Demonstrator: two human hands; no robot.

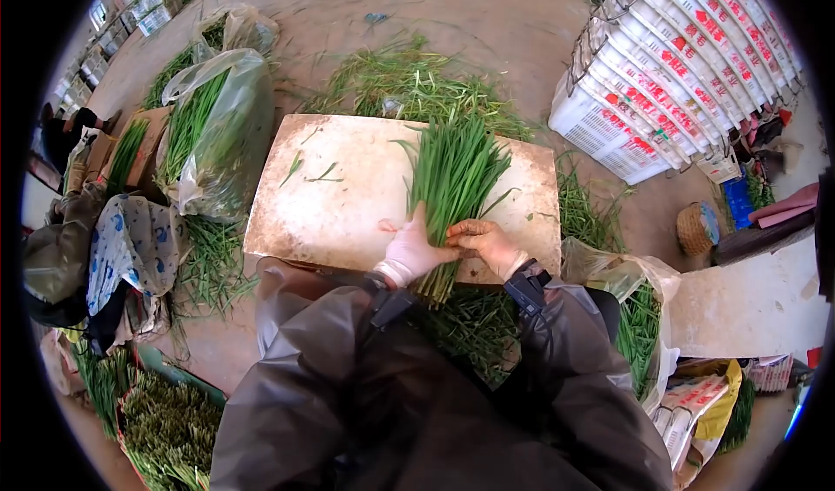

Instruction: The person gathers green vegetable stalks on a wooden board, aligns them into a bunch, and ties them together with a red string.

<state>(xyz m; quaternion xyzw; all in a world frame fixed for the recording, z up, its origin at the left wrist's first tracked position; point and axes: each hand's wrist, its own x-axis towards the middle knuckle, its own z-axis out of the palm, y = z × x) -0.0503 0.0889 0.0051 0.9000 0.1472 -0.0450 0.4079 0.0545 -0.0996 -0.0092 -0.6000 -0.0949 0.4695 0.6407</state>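
Observation:
A bunch of garlic chives [457, 169] lies over the near edge of a worn white board [339, 200], its leaves fanning away from me and its stalk ends sticking out toward my lap. My left hand [416, 249], in a pale glove, is wrapped round the lower stalks from the left. From the right, my right hand [489, 246] has its fingers bent and closed against the same stalks. Whether those fingertips also pinch a tie or a loose leaf is too small to tell. A few loose leaves [323, 174] lie on the board's left half.
Loose leaves [409, 82] cover the floor beyond the board. White crates [661, 82] are stacked at the right. Plastic bags of chives stand at the left [222, 134] and right [639, 326]. Another person [61, 256] sits at the far left, near piled chives [170, 421].

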